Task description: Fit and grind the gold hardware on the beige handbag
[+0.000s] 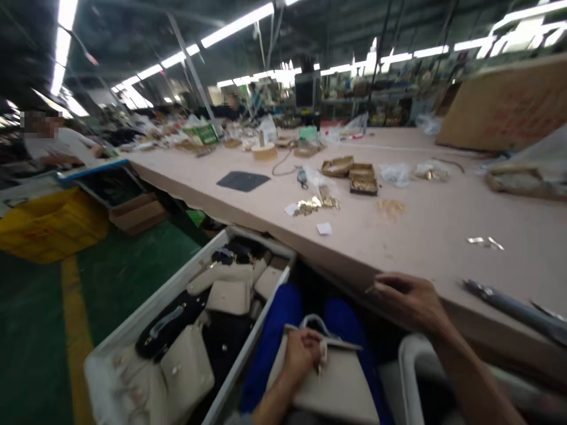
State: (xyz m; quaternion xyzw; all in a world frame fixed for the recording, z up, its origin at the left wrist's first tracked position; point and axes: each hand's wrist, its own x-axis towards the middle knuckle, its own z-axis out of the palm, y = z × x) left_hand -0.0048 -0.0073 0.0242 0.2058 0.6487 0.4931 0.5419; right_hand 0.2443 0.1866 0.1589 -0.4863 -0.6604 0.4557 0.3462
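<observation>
A cream handbag (341,383) lies on my lap across my blue trousers. My left hand (303,353) is closed around the bag's top near its handle. My right hand (410,301) hovers at the front edge of the long pink table (425,236), fingers curled and pinched; what they hold, if anything, is too small to name. Small gold hardware pieces (316,203) lie scattered further out on the table.
A white bin (177,342) at my left holds several cream and black bags. Small trays of gold parts (363,180), a dark flat piece (243,180), plastic bags and a grey tool (514,307) are on the table. Yellow crate (48,224) on the green floor. Other people sit far left.
</observation>
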